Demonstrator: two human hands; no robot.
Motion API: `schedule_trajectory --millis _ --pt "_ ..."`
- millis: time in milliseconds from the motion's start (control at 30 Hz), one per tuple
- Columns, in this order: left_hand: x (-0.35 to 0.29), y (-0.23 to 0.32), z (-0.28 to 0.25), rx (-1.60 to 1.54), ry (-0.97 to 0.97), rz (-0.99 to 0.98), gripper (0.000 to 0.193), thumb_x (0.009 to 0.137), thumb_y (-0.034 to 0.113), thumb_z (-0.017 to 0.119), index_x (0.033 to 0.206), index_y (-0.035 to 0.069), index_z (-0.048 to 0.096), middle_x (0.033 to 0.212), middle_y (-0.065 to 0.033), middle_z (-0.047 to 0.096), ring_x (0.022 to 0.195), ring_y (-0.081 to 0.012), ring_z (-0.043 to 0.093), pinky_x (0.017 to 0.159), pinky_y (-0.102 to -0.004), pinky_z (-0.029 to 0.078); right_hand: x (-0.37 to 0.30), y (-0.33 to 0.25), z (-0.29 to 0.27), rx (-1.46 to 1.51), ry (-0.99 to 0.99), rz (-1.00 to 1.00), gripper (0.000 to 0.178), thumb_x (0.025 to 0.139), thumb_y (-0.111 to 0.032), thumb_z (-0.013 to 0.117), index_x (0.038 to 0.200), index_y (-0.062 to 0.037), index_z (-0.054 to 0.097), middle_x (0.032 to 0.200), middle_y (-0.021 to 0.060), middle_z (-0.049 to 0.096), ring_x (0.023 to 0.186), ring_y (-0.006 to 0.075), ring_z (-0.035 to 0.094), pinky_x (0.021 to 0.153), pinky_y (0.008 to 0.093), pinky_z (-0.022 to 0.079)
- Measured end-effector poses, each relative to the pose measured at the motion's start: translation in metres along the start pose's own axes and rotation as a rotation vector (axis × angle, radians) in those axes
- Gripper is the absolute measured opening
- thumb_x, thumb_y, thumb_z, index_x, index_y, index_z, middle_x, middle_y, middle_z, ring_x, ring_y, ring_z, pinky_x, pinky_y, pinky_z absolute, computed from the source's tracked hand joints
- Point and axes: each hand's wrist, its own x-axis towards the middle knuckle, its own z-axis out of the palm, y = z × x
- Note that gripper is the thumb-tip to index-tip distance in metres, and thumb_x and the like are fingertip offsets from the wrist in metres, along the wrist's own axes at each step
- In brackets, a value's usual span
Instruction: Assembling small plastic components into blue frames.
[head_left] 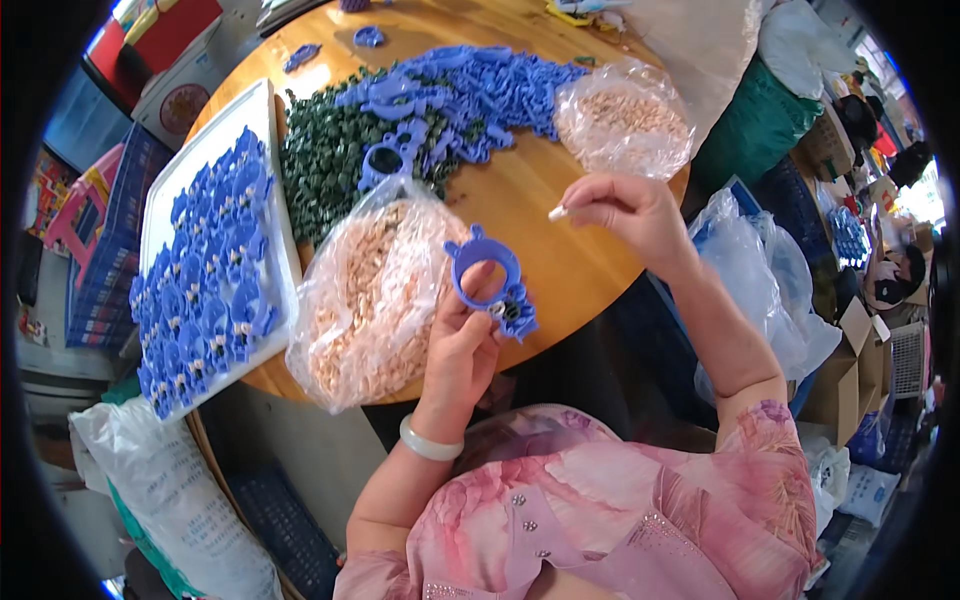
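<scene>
My left hand is closed on a blue plastic ring-shaped part, with small dark and light bits at its lower end. Pinched in the fingertips of my right hand is a small white piece, held over the table to the right of the blue part. Beside my left hand lies a clear plastic bag of small pale pink pieces. A second clear bag of pale pieces lies beyond my right hand.
The round wooden table carries a heap of dark green parts and a pile of blue parts. On the left, a white tray holds rows of blue parts. Bags and an open cardboard box stand at the right.
</scene>
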Motion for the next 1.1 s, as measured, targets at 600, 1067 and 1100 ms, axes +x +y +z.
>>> schedule_trajectory --millis 600,1067,1100 --pt "-0.007 -0.013 -0.007 0.043 -0.070 0.180 0.059 0.080 0.000 0.067 0.132 0.004 0.041 0.128 -0.0122 0.051 0.116 -0.0232 0.051 0.095 -0.0365 0.045 -0.044 -0.016 0.072 -0.509 0.060 -0.234 0.010 0.078 -0.005 0.066 0.087 -0.0038 0.062 0.085 0.0097 0.062 0.077 0.0260 0.062 0.066 0.0326 0.049" --pt "-0.008 -0.017 -0.011 0.141 -0.080 0.248 0.060 0.078 -0.003 0.067 0.133 0.004 0.041 0.129 -0.0126 0.050 0.118 -0.0239 0.050 0.094 -0.0342 0.045 -0.046 -0.012 0.077 -0.535 0.080 -0.252 0.011 0.077 -0.004 0.067 0.087 -0.0043 0.063 0.086 0.0089 0.062 0.077 0.0256 0.061 0.067 0.0319 0.048" --pt "-0.008 -0.017 -0.011 0.137 -0.078 0.244 0.060 0.078 -0.003 0.067 0.133 0.004 0.041 0.128 -0.0124 0.050 0.118 -0.0237 0.050 0.094 -0.0343 0.046 -0.046 -0.012 0.077 -0.506 0.073 -0.240 0.011 0.076 -0.003 0.067 0.087 -0.0034 0.063 0.086 0.0086 0.061 0.077 0.0247 0.061 0.067 0.0311 0.048"
